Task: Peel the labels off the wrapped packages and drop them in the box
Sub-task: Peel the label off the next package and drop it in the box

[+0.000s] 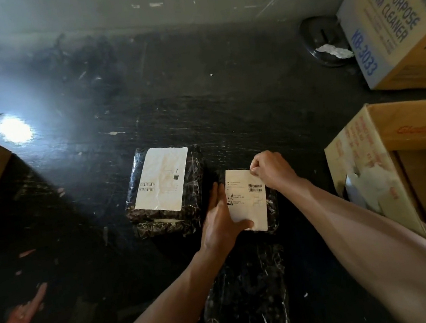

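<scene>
Black glossy film wraps the nearest package (248,293), with no label showing. Beyond it the left hand (221,220) lies flat, pinning a small package (273,207). Its white paper label (246,200) runs lengthwise away from the person. The right hand (272,170) pinches the label's far right corner, so the peel likely comes toward the body. A cardboard box (356,157) stands open to the right, nearer that hand. A second labelled package (160,220) lies to the left.
</scene>
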Tool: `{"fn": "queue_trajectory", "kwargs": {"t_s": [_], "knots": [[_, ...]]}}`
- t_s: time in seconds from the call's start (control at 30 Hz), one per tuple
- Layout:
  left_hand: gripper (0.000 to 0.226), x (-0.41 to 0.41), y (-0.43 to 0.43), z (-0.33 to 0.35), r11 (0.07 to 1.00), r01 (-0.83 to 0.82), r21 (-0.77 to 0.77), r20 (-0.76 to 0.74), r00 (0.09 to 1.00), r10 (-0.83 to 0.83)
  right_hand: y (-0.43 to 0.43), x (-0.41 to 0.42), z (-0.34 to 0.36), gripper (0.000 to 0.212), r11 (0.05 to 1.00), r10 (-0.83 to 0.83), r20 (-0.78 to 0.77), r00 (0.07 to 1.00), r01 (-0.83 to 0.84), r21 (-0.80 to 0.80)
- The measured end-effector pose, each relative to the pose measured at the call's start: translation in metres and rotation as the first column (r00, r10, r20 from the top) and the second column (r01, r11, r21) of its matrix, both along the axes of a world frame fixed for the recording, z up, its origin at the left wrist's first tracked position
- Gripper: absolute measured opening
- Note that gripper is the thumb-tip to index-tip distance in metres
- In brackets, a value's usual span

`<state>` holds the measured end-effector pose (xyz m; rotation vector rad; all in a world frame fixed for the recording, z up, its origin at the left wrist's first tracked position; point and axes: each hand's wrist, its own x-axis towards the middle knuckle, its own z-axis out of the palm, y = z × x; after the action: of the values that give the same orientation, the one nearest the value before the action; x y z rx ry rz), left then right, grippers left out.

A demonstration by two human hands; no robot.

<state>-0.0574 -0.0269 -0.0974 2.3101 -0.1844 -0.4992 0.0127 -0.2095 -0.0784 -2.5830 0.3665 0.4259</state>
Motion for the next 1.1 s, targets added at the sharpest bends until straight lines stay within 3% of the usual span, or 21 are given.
{"fn": "queue_trajectory", "kwargs": {"t_s": [0.33,0.57,0.83,0.97,1.1], "knots": [[0.112,-0.001,-0.004,0.006,0.999,-0.008,-0.036,0.007,1.000,0.009,-0.007,-0.008,-0.001,0.005,0.999,-0.002,0.078,0.997,-0.001,0.033],[0.109,-0.002,-0.005,0.009,0.999,0.020,-0.028,-0.017,1.000,-0.021,-0.005,-0.010,-0.002,0.022,0.998,-0.018,0.099,0.995,0.012,0.060],[0.117,0.000,-0.004,0.006,1.000,-0.006,-0.021,-0.015,1.000,0.006,0.000,-0.005,-0.005,0.006,0.995,-0.072,0.124,0.990,0.062,0.083],[0.113,-0.001,-0.006,0.006,0.999,-0.021,-0.038,-0.020,1.000,0.020,0.005,-0.001,-0.005,0.010,0.997,-0.066,0.075,0.995,0.062,0.045],[0.104,0.002,-0.008,0.010,0.998,0.000,-0.066,-0.008,1.000,0.000,0.011,-0.009,-0.006,0.014,0.997,-0.060,0.196,0.979,0.066,-0.025]]}}
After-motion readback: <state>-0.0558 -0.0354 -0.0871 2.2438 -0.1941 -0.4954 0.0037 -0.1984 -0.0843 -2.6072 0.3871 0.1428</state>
